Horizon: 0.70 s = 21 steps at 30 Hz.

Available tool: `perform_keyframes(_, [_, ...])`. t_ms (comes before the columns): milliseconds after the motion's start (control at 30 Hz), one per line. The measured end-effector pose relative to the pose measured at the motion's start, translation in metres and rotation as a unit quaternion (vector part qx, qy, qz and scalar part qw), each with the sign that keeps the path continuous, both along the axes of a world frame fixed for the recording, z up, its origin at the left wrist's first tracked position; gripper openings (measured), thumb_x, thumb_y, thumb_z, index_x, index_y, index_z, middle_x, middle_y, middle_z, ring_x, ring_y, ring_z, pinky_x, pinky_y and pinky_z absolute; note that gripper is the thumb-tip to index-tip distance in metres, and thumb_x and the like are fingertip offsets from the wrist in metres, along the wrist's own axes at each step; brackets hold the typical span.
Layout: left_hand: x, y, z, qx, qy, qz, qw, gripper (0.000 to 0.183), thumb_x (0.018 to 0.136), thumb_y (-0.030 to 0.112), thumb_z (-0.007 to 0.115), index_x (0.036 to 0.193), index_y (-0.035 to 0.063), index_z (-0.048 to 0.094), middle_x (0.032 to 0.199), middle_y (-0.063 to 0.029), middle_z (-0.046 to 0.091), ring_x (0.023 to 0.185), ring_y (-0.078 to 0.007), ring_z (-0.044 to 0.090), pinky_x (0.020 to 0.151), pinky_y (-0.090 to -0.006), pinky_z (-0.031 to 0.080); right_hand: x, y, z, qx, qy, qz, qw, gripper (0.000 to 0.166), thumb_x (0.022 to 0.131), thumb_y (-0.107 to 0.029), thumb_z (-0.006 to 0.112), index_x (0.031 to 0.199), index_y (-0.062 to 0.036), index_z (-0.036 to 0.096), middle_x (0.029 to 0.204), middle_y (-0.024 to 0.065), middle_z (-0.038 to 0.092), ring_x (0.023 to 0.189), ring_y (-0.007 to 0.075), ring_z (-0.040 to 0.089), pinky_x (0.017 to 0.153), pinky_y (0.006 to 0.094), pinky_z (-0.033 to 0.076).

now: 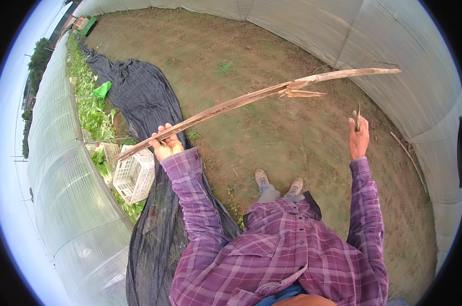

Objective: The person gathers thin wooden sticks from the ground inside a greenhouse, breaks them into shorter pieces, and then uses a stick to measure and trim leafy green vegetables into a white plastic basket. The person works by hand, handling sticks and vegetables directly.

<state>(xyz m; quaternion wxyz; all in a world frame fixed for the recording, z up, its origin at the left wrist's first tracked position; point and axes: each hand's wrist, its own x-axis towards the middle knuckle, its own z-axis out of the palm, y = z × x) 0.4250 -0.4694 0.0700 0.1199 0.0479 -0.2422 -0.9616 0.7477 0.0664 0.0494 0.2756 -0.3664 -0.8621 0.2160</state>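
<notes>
My left hand [167,143] holds a long split bamboo pole [231,104] near its lower end, with the palm up and the fingers around it. The pole slants up to the right in front of me, and splintered pieces stick out near its joint. My right hand [359,134] is closed on a small thin object [358,113], which may be a blade or a sliver; its kind cannot be told. This hand is below the pole's far end, apart from it. The pole's near end overlaps the rim of a white plastic crate [134,174] in this view.
Black shade netting [148,91] lies along the left, beside leafy vegetables [91,114] under a plastic-film tunnel [74,183]. Another film wall [369,34] curves along the right. A thin stick [409,158] lies near its foot. A green vehicle bed [86,25] is far off.
</notes>
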Motion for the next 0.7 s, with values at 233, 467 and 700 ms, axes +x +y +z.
perform_keyframes(233, [0.013, 0.030, 0.009, 0.058, -0.113, 0.014, 0.992, 0.036, 0.110, 0.037, 0.052, 0.099, 0.0042, 0.061, 0.100, -0.0179, 0.070, 0.099, -0.0353, 0.072, 0.101, -0.0629, 0.059, -0.060, -0.069, 0.033, 0.022, -0.007, 0.190, 0.981, 0.060, 0.105, -0.031, 0.066, 0.157, -0.0119, 0.044, 0.158, 0.0114, 0.046, 0.137, 0.0331, 0.056, 0.107, 0.0425, 0.054])
perform_keyframes(467, [0.033, 0.063, 0.027, 0.081, -0.213, 0.032, 0.973, 0.032, 0.111, 0.035, 0.051, 0.113, 0.0033, 0.055, 0.106, -0.0159, 0.065, 0.105, -0.0363, 0.070, 0.103, -0.0680, 0.056, -0.088, -0.083, 0.023, -0.029, 0.005, 0.156, 0.987, 0.051, 0.105, -0.026, 0.066, 0.150, -0.0082, 0.050, 0.145, 0.0140, 0.057, 0.126, 0.0328, 0.063, 0.101, 0.0438, 0.054])
perform_keyframes(700, [0.039, 0.080, 0.026, 0.058, -0.251, 0.049, 0.965, 0.034, 0.113, 0.036, 0.047, 0.123, 0.0040, 0.054, 0.109, -0.0157, 0.064, 0.104, -0.0345, 0.069, 0.098, -0.0676, 0.058, -0.084, -0.088, 0.036, -0.091, -0.036, 0.127, 0.987, 0.030, 0.108, -0.028, 0.060, 0.127, -0.0045, 0.065, 0.098, 0.0113, 0.071, 0.088, 0.0288, 0.068, 0.082, 0.0403, 0.053])
